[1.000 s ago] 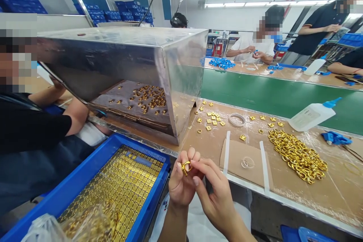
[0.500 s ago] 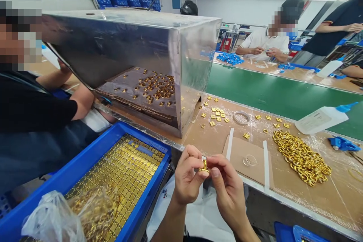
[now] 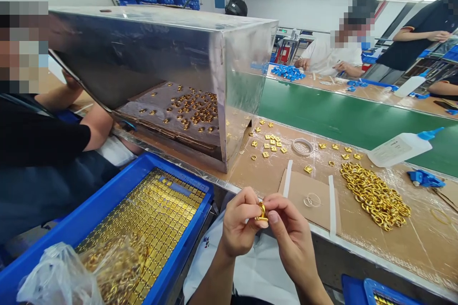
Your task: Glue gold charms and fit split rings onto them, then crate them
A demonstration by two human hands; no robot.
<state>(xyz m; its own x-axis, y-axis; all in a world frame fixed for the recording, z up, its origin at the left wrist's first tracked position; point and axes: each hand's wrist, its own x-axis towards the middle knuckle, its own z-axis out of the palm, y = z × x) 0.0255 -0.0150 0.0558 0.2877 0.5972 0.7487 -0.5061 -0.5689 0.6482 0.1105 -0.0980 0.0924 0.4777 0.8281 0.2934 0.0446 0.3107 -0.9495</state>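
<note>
Above my lap, at the table's front edge, both hands meet at one small gold ring (image 3: 262, 214) with a flat plate at its lower end. My left hand (image 3: 240, 224) pinches it between thumb and fingers. From the other side, the thumb and index finger of my right hand (image 3: 291, 233) close on the ring's band and plate edge. Fingertips partly cover the ring. Just beyond my hands lies a cardboard pad (image 3: 298, 198) held by white tape strips, with thin clear loops (image 3: 312, 200) on it.
Right of the pad are a heap of gold rings (image 3: 375, 195) and a white bottle (image 3: 397, 149). Loose gold pieces (image 3: 273, 142) and a tape roll (image 3: 303, 147) lie behind. A metal box (image 3: 143, 52) and blue tray (image 3: 211, 195) stand left. Co-workers sit at left and across.
The view has shifted slightly. Both hands stay together at the gold ring, which is tilted a little differently and shows more of its band.
</note>
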